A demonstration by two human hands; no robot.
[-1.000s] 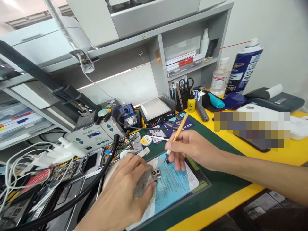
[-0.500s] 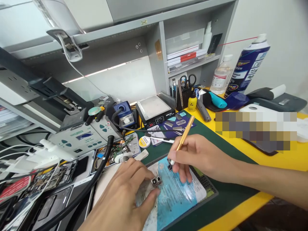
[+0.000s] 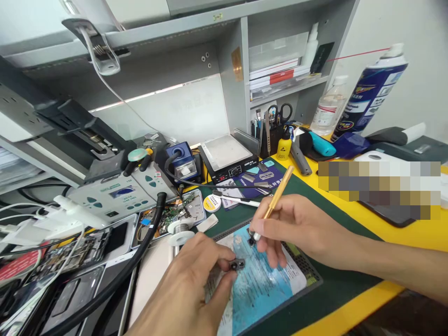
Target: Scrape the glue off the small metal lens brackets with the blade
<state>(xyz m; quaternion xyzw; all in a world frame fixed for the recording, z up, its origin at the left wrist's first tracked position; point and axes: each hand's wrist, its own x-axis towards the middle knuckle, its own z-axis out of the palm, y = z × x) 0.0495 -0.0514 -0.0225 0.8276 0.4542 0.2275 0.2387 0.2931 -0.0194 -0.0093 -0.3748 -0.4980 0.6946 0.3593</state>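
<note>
Yellow worktop (image 3: 402, 228), crowded repair bench under grey shelving (image 3: 241, 74). A dark green mat (image 3: 322, 284) covers the front middle; on it a blue-and-white work pad (image 3: 266, 289), angled toward the front edge.

Left hand (image 3: 189, 289) at the pad's left edge, thumb and forefinger pinched narrow on a small black camera module (image 3: 237, 265), held just above the pad. Right hand (image 3: 297, 228) comes in from the right edge, fingers closed around a brass-handled tool (image 3: 276, 198); the tip points down at a small dark part (image 3: 251, 241) on the pad's back corner, whether touching it I cannot tell.

Back middle: a heating plate (image 3: 226, 156), a blue solder stand (image 3: 182, 161), a grey rework station (image 3: 119, 193). Back right: a tool holder with scissors (image 3: 276, 123), a clear bottle (image 3: 327, 107), a blue spray can (image 3: 374, 93). Left end: opened phones (image 3: 80, 252), white cables (image 3: 31, 224), a black hose (image 3: 140, 256). White wall behind on the right.
</note>
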